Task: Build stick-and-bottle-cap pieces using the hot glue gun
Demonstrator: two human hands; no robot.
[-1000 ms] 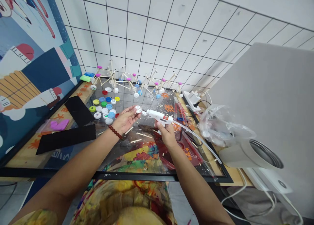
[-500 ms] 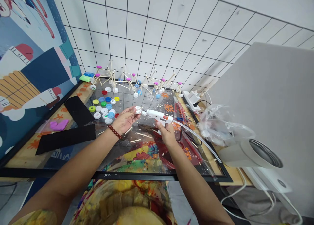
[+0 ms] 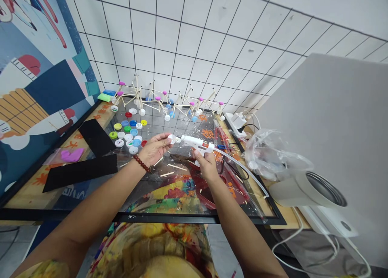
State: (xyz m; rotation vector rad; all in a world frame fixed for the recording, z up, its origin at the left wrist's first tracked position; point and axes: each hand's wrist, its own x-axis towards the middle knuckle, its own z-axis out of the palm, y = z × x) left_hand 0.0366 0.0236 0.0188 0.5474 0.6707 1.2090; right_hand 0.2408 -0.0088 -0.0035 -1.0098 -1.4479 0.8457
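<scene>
Between the thumb and fingers of my left hand (image 3: 156,147) is a white bottle cap (image 3: 172,139), its hollow side partly turned toward me. My right hand (image 3: 206,163) is wrapped round the handle of a white hot glue gun (image 3: 192,141). The gun points left, its nozzle at the cap; whether the tip touches the cap I cannot tell. A long clear glue stick (image 3: 242,164) trails from the gun's rear. Left of my hands, several loose bottle caps (image 3: 133,132) in white, blue, green, yellow and red lie on the dark glassy tabletop (image 3: 142,201).
Along the tiled wall stand several stick structures (image 3: 138,94) with pink tops and cap feet. Black strips (image 3: 81,172) and purple clay (image 3: 72,154) lie at left. On the right are a power strip (image 3: 235,124), a plastic bag (image 3: 269,152) and a pale cylindrical container (image 3: 306,189). Loose sticks (image 3: 177,167) lie nearby.
The cap in my left hand has tilted and shifted slightly right, showing more of its hollow side to the nozzle. The glue gun stays nearly in place.
</scene>
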